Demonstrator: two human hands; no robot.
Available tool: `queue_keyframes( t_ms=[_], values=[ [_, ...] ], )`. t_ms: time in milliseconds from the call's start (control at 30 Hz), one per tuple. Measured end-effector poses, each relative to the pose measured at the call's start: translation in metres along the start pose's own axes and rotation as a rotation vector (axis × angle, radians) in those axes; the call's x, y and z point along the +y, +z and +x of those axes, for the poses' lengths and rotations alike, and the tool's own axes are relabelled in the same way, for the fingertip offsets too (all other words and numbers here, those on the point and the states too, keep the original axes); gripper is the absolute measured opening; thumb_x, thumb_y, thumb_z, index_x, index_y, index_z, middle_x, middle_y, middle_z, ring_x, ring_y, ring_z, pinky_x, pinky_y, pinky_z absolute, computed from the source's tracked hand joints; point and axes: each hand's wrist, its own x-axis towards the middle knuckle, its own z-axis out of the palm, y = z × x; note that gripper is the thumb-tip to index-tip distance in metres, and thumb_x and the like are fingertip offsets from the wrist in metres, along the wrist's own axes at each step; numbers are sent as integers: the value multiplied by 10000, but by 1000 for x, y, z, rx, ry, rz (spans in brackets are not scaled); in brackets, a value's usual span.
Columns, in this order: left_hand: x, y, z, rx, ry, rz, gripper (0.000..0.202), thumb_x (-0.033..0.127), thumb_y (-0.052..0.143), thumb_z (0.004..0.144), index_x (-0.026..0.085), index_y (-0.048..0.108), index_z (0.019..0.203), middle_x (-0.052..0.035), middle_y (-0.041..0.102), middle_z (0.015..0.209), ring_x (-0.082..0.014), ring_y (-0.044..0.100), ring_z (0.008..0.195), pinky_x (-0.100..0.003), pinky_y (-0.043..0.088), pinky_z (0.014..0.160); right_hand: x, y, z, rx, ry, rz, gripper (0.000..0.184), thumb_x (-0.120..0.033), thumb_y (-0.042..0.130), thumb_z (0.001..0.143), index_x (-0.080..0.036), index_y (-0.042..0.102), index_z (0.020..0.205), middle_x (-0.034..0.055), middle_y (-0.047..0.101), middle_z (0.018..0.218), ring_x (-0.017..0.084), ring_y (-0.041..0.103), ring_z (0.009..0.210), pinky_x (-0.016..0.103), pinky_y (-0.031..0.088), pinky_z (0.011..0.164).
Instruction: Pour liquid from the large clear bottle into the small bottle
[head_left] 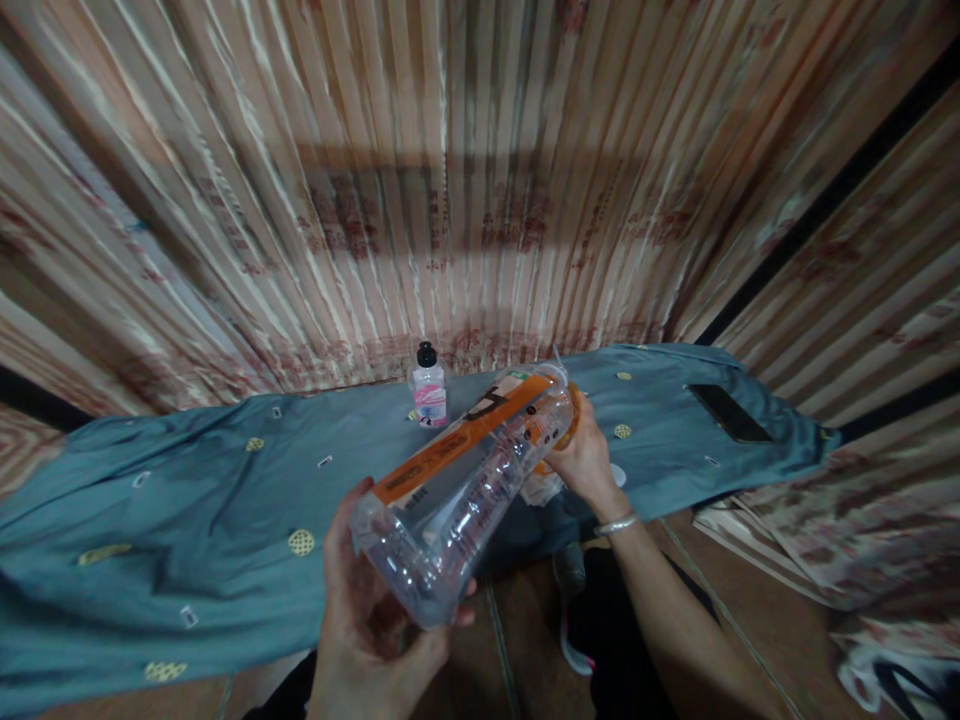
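The clear plastic bottle (465, 480) with an orange label lies tilted in the lower middle of the frame. Its wide base points down toward the camera and its neck end rises toward the upper right. It is held in the air in front of a blue cloth (210, 500), and both hands carry it.

The left hand (367, 610), at the bottom centre, cups the base from below. Its thumb runs up the left side of the base and its fingers curl under and around it, closed firmly on the plastic. The right hand (585, 460), just right of centre, is wrapped around the neck end, fingers closed tightly on it. A patch of orange shows at the top of that grip, but the hand hides whether it is a cap. A silver bracelet (616, 523) sits on the right wrist. Something pale and crumpled shows just under the right hand; it is too unclear to name.

On the cloth behind the large bottle, near its neck end, stands a small bottle (428, 385) with a black cap and pink label, upright. Further right on the cloth lies a dark phone (729, 412), flat and well apart from the hands. A striped, patterned curtain (465, 180) fills the upper frame behind everything.
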Motion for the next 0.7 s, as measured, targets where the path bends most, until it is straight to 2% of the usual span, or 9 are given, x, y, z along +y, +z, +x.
queue_keyframes(
  t_ms=[467,600,700],
  values=[
    [2,-1,-2,13,-14,43,1216,410,1149,629,370,516,1666,-17,802,1071,-257,836,693,-351,737,585,-2,-1,-1,3,-23,11,1023,-660,933,777,-214,558,1618,198,837,1412,449,844,1266,592,703,1069],
    [3,0,-2,38,-27,22,1260,401,1160,584,353,506,1659,-10,805,1042,-255,832,669,-333,723,556,-4,-2,-1,-4,-14,9,1028,-676,934,769,-209,565,1607,206,834,1410,460,845,1252,608,705,1059],
    [1,-1,-1,21,-26,43,1249,414,1154,606,356,505,1671,-12,803,1047,-261,839,687,-339,729,569,-3,-1,0,-6,-26,15,1036,-654,944,766,-210,556,1618,208,827,1424,456,841,1264,604,702,1074]
  ],
)
